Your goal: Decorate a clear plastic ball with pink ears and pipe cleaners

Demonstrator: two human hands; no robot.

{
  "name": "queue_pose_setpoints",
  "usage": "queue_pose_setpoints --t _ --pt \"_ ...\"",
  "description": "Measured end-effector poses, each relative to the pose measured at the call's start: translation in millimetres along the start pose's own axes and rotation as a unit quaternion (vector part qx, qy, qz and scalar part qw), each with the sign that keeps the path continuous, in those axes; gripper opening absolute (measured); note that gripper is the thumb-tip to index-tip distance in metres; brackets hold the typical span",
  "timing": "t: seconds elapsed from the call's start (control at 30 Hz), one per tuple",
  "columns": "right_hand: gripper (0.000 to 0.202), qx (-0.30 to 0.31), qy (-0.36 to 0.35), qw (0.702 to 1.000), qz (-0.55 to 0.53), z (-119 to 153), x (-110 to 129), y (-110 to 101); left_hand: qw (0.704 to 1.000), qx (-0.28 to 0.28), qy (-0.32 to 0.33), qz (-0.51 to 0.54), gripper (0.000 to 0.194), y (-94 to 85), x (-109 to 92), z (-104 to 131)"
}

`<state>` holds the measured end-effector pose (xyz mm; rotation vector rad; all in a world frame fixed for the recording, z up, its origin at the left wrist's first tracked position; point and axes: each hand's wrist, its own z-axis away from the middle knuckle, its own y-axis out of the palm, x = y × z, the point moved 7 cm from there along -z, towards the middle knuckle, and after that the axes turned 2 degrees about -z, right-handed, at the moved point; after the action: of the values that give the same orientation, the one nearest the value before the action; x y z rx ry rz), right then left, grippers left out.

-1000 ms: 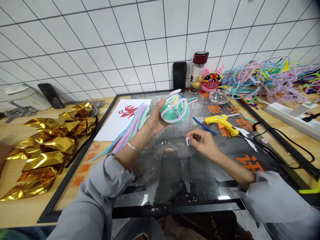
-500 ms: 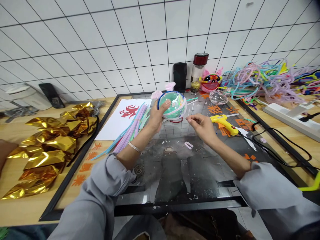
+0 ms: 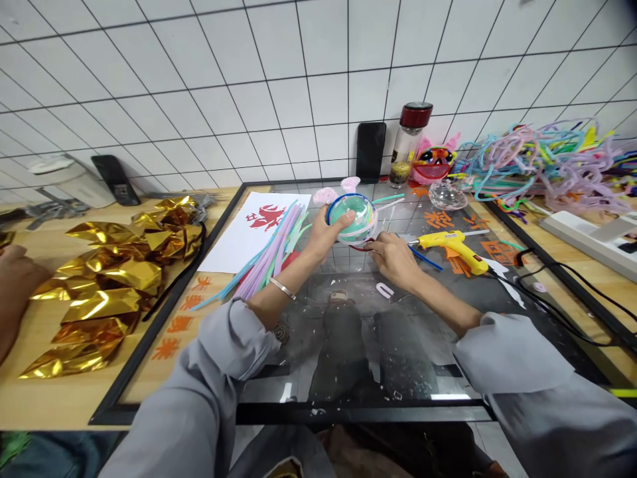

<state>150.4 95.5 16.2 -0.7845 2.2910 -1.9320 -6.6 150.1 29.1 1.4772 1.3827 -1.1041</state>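
My left hand (image 3: pixel 328 232) is wrapped round the left side of a clear, green-tinted ball (image 3: pixel 355 218) with a blue rim, a pale band and two pink fuzzy ears on top. At the ball's lower right, my right hand (image 3: pixel 391 255) pinches a thin dark red strip (image 3: pixel 362 247) near its end. Just right of my right fingers lie a blue stick (image 3: pixel 428 260) and a yellow glue gun (image 3: pixel 452 247). A small pale U-shaped piece (image 3: pixel 385 290) rests on the glass below my right hand.
Pipe cleaners (image 3: pixel 269 255) overlap white paper (image 3: pixel 233 232). Gold foil (image 3: pixel 109 292) lies left, by another person's hand (image 3: pixel 20 279). A bottle (image 3: pixel 405 149), phone (image 3: pixel 371 151), pink mask-like figure (image 3: pixel 434 162), clear shell (image 3: pixel 448 195), tangled pipe cleaners (image 3: pixel 542 159) and power strip (image 3: pixel 592 240) stand behind and right.
My right hand has closed in on the ball's lower edge and now holds the dark red strip. A blue stick shows beside the glue gun. The view has shifted slightly.
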Motion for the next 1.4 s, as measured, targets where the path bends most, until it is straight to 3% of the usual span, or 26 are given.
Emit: queue_pose_setpoints --t 0.1,0.3,0.5,0.67,0.83,0.97,1.23,1.4 --pt "0.031 -0.01 -0.013 0.999 -0.044 8.9 -3.8 -2.5 1.0 0.01 -0.02 -0.003 0.063 3.2 2.8 2.1" --pt "0.028 -0.014 -0.027 0.99 -0.138 15.6 -9.9 -8.2 0.996 0.046 0.009 -0.079 0.062 6.9 -3.2 5.0" --pt "0.025 -0.081 0.055 0.96 -0.261 17.1 -33.3 -12.5 0.983 0.075 0.021 -0.165 0.066 12.8 -20.2 12.6" --pt "0.027 -0.119 0.096 0.956 -0.249 18.4 -39.7 -16.9 0.977 0.091 0.032 -0.19 0.072 17.0 -25.0 16.8" --pt "0.058 -0.125 0.072 0.953 -0.265 19.0 -33.1 -15.9 0.975 0.087 0.037 -0.201 0.077 18.6 -20.6 22.4" --pt "0.069 -0.122 0.04 0.949 -0.288 19.6 -25.9 -14.0 0.976 0.081 0.038 -0.2 0.083 18.7 -16.7 28.1" --pt "0.067 -0.102 0.072 0.964 -0.237 22.9 -25.8 -11.9 0.982 0.095 0.036 -0.159 0.093 9.8 -3.2 21.3" --pt "0.063 -0.12 0.06 0.96 -0.247 24.2 -27.2 -11.8 0.981 0.107 0.038 -0.16 0.09 8.2 -2.3 13.1"
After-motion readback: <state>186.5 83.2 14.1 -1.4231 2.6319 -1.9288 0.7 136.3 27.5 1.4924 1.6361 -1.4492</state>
